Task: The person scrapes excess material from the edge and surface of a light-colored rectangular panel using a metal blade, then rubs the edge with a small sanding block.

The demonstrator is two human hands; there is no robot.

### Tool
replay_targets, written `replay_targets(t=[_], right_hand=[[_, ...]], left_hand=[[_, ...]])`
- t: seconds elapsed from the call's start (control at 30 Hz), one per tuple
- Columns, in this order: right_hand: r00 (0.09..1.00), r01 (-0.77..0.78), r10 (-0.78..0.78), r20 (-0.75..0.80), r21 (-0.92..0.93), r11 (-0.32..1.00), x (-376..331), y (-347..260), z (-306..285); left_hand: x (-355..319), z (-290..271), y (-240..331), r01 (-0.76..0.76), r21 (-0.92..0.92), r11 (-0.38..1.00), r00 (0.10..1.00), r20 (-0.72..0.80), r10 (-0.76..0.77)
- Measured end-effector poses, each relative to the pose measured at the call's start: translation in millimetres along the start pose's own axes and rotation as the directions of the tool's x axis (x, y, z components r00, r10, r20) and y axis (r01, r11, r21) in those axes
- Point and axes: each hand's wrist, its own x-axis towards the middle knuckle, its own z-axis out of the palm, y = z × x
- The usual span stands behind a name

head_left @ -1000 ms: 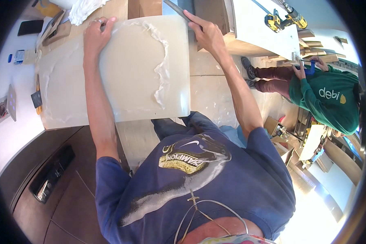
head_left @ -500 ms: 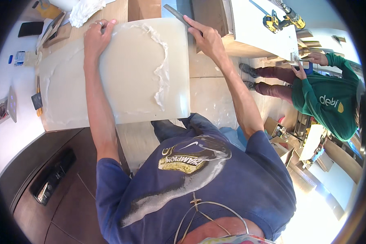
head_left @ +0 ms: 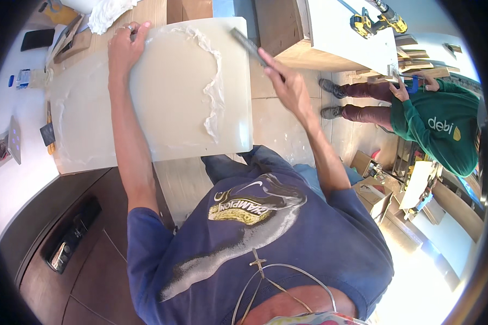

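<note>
A pale cream panel [head_left: 173, 92] with a glossy near right corner lies in front of me. A crumpled whitish strip [head_left: 216, 86], like thin film or dried glue, runs along its right part. My left hand [head_left: 127, 46] rests at the panel's far edge with fingers curled over it, a ring on one finger. My right hand [head_left: 287, 81] is closed on the end of a long flat dark grey file [head_left: 246, 43]. The file slants up and left, its tip over the panel's far right corner. Whether the tip touches the panel I cannot tell.
A white crumpled cloth [head_left: 107, 15] lies on the wooden surface beyond. At right stands a wooden cabinet [head_left: 331, 57] with a white top, bearing a yellow-black cordless drill [head_left: 382, 21]. A co-worker in a green sweatshirt [head_left: 434, 127] stands at far right, holding a blue-handled tool.
My right hand has drawn nearer and slightly right, and the file's tip has moved from beyond the far edge to over the corner. My left hand has shifted slightly left.
</note>
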Motion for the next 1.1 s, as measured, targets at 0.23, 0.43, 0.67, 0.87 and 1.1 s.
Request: replay_targets(t=[0.23, 0.43, 0.67, 0.87, 1.1], right_hand=[[0.997, 0.041, -0.045, -0.07, -0.056, 0.998, 16, 4, 17], [0.993, 0.105, -0.106, -0.05, -0.024, 0.994, 6, -2, 18], [0.997, 0.069, -0.071, -0.005, -0.184, 0.981, 29, -13, 15], [0.999, 0.034, -0.029, 0.03, -0.184, 0.982, 30, -22, 11], [0.996, 0.081, -0.083, -0.019, -0.104, 0.991, 25, -14, 15]], left_hand=[[2, 3, 5, 0.045, 0.015, 0.999, 0.998, 0.033, -0.045], [3, 6, -6, -0.126, 0.045, 0.991, 0.991, -0.047, 0.128], [6, 5, -1, 0.072, -0.006, 0.997, 0.995, 0.075, -0.071], [3, 8, -4, -0.094, 0.051, 0.994, 0.994, -0.047, 0.096], [5, 9, -8, -0.061, 0.06, 0.996, 0.998, 0.004, 0.061]])
